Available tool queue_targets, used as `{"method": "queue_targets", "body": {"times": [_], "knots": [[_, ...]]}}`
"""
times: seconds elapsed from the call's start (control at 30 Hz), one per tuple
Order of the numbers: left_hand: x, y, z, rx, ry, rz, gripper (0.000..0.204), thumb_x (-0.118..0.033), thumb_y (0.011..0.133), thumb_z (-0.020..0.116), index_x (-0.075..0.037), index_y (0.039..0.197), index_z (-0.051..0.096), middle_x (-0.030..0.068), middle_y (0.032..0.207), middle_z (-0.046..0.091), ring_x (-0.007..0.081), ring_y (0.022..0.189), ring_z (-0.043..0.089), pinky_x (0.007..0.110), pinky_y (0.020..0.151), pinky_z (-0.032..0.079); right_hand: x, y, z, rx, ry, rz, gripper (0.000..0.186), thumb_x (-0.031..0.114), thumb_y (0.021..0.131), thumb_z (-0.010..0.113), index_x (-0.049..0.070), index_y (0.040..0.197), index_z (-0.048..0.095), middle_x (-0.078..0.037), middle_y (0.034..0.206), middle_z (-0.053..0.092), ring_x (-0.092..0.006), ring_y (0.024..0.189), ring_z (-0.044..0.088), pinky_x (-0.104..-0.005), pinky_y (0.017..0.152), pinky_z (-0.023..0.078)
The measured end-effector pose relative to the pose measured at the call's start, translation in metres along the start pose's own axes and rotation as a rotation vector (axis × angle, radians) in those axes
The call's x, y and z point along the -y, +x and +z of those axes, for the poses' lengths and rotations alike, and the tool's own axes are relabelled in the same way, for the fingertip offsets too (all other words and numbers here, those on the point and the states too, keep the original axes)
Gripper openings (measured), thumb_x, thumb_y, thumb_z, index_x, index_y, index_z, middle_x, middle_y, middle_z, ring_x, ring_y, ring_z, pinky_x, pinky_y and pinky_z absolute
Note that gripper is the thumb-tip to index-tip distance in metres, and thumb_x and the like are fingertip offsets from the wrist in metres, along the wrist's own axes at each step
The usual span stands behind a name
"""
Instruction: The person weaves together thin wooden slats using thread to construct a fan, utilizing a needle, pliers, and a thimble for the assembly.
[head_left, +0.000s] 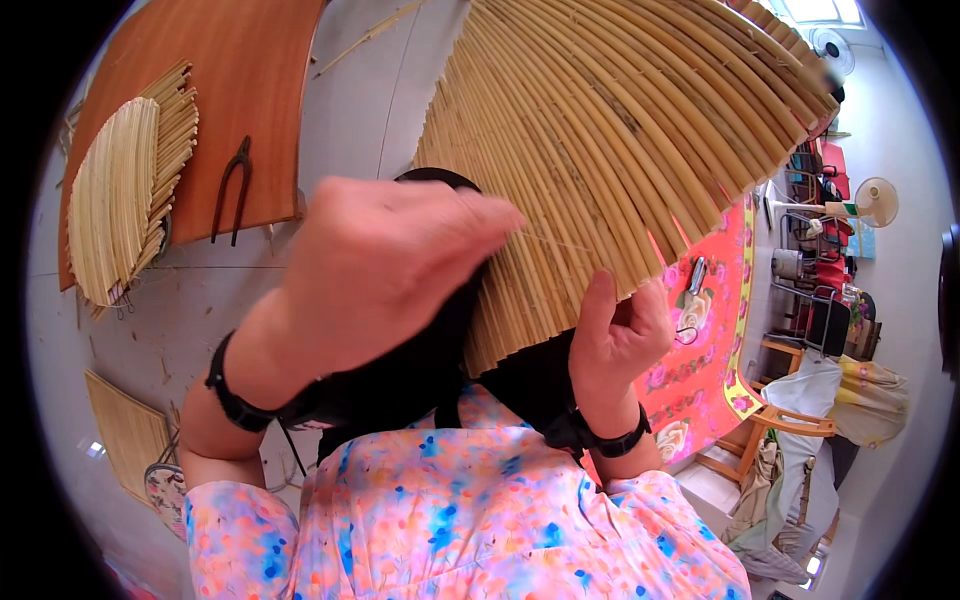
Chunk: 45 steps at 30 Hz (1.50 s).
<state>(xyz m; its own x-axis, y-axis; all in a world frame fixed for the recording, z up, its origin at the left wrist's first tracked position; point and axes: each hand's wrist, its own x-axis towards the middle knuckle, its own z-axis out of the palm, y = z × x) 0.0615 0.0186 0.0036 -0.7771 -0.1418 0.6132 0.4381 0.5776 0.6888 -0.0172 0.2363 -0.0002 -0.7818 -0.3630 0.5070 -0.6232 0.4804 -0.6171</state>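
A large mat of split reed or bamboo strips [560, 130], laid side by side in a fan shape, rests across my lap and stretches away to the upper right. My right hand [628, 335] grips its near right edge, thumb on top and fingers curled at the rim. Over the mat's left side my left hand [390, 255] is closed in a pinch, somewhat smeared by motion. A thin pale thread [555, 242] runs from its fingertips across the strips toward my right thumb. Whether a needle is on the thread cannot be seen.
Dark pliers [235, 190] and a stack of cut strips [115, 200] lie on a brown board [250, 60] at left. At right, a table with a red floral cloth [715, 330] holds a small metal tool [697, 275]. Beyond stand a wooden chair [790, 420] and a fan [876, 203].
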Motion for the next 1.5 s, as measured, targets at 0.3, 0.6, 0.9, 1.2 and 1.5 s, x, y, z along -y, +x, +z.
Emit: {"method": "queue_targets", "body": {"times": [0.3,0.6,0.9,1.2,1.5], "knots": [[-0.003,-0.001,0.022,0.128,0.075,-0.021,0.021,0.001,0.073,0.069,-0.004,0.094,0.069,0.0060,0.062,0.056,0.0229,0.053,0.056,0.034,0.047,0.043,0.009,0.002,-0.001,0.023,-0.145,-0.011,0.009,0.004,0.079,0.068,-0.001,0.084,0.063,-0.012,0.071,0.057,-0.0239,0.054,0.052,-0.0312,0.047,0.040],[-0.003,0.001,0.023,0.135,0.079,-0.018,0.021,0.000,0.073,0.068,-0.004,0.093,0.069,0.0060,0.062,0.056,0.0234,0.053,0.056,0.034,0.047,0.042,0.011,0.003,0.001,-0.003,-0.116,-0.025,0.008,0.002,0.078,0.068,-0.001,0.084,0.063,-0.012,0.071,0.057,-0.0244,0.055,0.053,-0.0307,0.049,0.043],[-0.002,0.002,0.023,0.145,0.095,-0.015,0.021,0.000,0.073,0.068,-0.004,0.093,0.069,0.0062,0.063,0.057,0.0240,0.054,0.057,0.035,0.048,0.043,0.010,0.001,0.000,0.011,-0.134,-0.017,0.007,0.002,0.079,0.068,-0.001,0.084,0.064,-0.012,0.070,0.057,-0.0251,0.056,0.054,-0.0313,0.050,0.043],[-0.001,0.002,0.024,0.154,0.106,-0.010,0.021,0.000,0.072,0.068,-0.004,0.093,0.069,0.0057,0.064,0.057,0.0238,0.054,0.057,0.035,0.048,0.043,0.008,0.002,0.000,0.007,-0.121,-0.044,0.007,0.003,0.078,0.068,0.000,0.083,0.064,-0.012,0.070,0.057,-0.0254,0.056,0.055,-0.0315,0.050,0.044],[-0.003,0.006,0.020,0.173,0.153,0.000,0.023,0.000,0.071,0.068,-0.005,0.093,0.069,0.0049,0.062,0.056,0.0234,0.053,0.056,0.035,0.048,0.043,0.007,0.001,0.000,0.005,-0.097,-0.035,0.010,0.004,0.079,0.068,-0.001,0.087,0.065,-0.011,0.073,0.060,-0.0216,0.055,0.056,-0.0293,0.048,0.042]]}}
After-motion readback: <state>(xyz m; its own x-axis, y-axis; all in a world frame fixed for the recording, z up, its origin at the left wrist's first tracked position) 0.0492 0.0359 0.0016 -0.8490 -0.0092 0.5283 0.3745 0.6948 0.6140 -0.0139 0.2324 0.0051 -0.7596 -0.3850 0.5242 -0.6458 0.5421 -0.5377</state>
